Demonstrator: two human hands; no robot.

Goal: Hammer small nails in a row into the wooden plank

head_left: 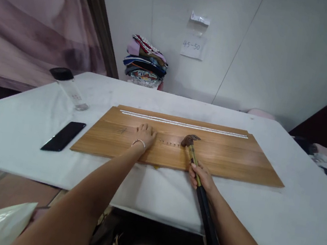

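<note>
My right hand (pixel 201 177) is wrapped round the shaft of a claw hammer (pixel 204 207), well up toward its rusty head. The head rests at or just above a wooden board (pixel 232 158), at the right end of a short row of nails (pixel 171 143) standing in the wood. Left of that row, my left hand (pixel 146 134) lies on the board with its fingers spread. A few loose nails (pixel 121 130) lie on the wood farther left. Two white printed strips (pixel 182 124) run along the board's far edge.
The board lies on a white-covered table (pixel 261 212). To its left are a black phone (pixel 63 136) and a clear bottle (pixel 73 91) with a dark lid. Behind the table, a stack of folded cloth (pixel 146 62) stands against the wall. A pink curtain (pixel 37 15) hangs at left.
</note>
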